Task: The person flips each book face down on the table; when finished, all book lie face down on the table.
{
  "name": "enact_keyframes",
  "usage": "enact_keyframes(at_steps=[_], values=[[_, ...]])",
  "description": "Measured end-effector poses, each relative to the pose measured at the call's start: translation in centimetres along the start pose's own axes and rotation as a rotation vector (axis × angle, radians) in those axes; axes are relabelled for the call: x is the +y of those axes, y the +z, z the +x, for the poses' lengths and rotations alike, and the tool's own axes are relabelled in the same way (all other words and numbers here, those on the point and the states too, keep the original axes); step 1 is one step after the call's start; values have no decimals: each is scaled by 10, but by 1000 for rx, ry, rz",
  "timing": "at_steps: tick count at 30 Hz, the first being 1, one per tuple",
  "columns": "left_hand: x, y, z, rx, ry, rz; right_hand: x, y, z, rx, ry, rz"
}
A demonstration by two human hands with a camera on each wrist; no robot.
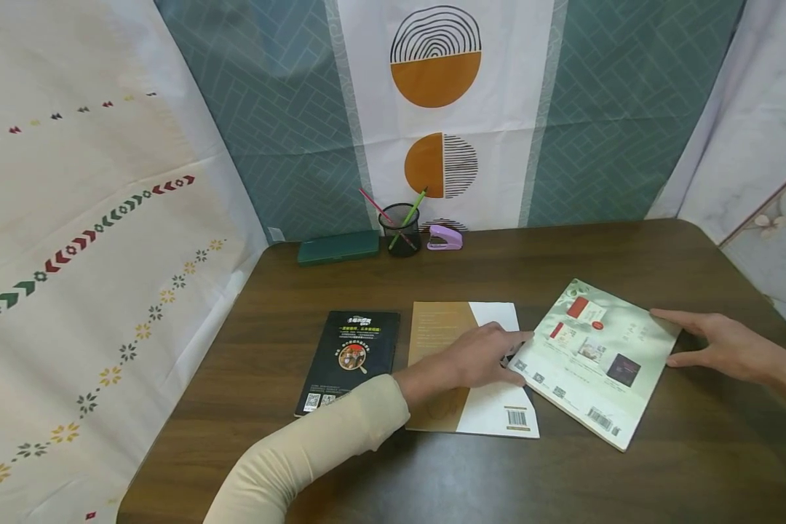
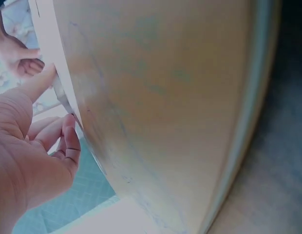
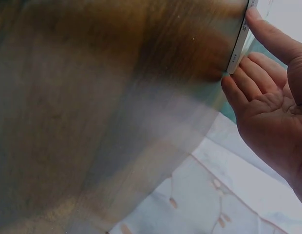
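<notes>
Head view: left hand (image 1: 478, 356), right hand (image 1: 723, 348) touch thin, rectangular pale-green paperback (image 1: 596, 364)

I see on table (image 1: 471, 480), in row: left book (image 1: 348, 338), middle book (image 1: 442, 331), right book (image 1: 589, 371) — behind, left to right: case (image 1: 338, 248), pen cup (image 1: 401, 236), stapler (image 1: 448, 235). Right book's corner maybe over middle book.

Pale green book (image 1: 586, 367), askew
</notes>
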State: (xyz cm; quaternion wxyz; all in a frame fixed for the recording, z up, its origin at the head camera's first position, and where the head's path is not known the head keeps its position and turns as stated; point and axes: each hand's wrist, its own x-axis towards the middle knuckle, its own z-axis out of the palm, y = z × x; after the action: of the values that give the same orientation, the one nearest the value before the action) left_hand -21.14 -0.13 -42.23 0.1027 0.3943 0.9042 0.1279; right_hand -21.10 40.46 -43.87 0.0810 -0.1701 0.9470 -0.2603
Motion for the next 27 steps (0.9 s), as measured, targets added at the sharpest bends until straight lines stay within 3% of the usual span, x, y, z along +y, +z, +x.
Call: enact_keyframes(at_steps=[10, 27], values=[[6, 1, 2, 17, -44, 38, -3, -3, 3, -7, 16, -14], [15, 2, -5, -19, -39, 58, -1, -4, 4, -9, 58, -49]])
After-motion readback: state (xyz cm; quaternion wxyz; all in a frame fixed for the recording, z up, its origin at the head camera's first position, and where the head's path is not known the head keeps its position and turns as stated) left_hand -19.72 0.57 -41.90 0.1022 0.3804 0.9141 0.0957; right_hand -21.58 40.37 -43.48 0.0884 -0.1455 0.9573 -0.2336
